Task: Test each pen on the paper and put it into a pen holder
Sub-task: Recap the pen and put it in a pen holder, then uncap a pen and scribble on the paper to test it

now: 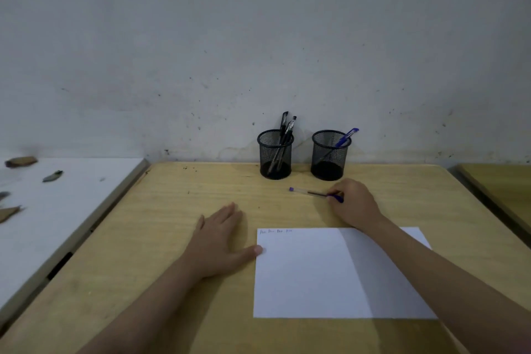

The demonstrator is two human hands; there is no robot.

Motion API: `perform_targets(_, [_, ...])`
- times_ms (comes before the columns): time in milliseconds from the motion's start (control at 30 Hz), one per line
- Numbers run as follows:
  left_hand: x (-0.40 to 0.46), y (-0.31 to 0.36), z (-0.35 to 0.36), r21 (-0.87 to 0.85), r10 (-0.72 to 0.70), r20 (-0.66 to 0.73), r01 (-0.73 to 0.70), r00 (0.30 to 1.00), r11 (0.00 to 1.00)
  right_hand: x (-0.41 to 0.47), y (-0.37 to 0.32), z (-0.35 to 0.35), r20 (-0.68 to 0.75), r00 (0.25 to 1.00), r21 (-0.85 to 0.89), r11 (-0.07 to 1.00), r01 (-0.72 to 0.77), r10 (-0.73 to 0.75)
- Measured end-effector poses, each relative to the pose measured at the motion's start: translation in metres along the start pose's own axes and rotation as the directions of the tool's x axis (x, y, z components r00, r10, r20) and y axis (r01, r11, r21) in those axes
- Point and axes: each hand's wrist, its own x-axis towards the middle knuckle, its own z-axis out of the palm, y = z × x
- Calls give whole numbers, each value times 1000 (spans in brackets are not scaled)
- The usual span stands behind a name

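Observation:
A clear pen with a blue end plug [309, 192] lies on the wooden desk [178, 210] in front of two black mesh pen holders. My right hand [355, 202] has its fingers closed on the pen's capped end. The left holder [275, 154] contains black pens; the right holder [330, 154] contains one blue pen. A white sheet of paper [310, 276] lies near me, with several small written marks along its top left edge. My left hand [219, 238] rests flat on the desk, its thumb touching the sheet's left edge.
A grey wall stands right behind the holders. To the left is a white table [71, 190] with small scraps on it. Another wooden desk [505, 184] shows at the right edge.

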Motion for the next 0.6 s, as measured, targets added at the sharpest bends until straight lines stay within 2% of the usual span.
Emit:
perform_targets(200, [1, 1, 2, 31, 17, -38, -16, 999, 999, 0, -14, -6, 48, 999, -92, 996, -11, 15])
perform_targets(267, [-1, 1, 2, 18, 10, -43, -9, 999, 1000, -4, -24, -7, 23, 1000, -8, 1000, 18, -17])
perform_targets(333, [-1, 2, 1, 1, -1, -33, 1, 999, 1000, -11, -41, -10, -27, 1000, 179, 984, 16, -12])
perform_targets(400, [-2, 6, -3, -54, -20, -27, 18, 999, 998, -22, -63, -15, -57, 998, 407, 913, -15, 41])
perform_targets(500, [-6, 15, -6, -243, -55, -145, 19, 988, 970, -41, -92, -20, -18, 995, 721, 691, -52, 94])
perform_targets(600, [-16, 39, -7, -502, -121, -291, -44, 949, 864, -57, -108, -22, 37, 997, 842, 536, -67, 66])
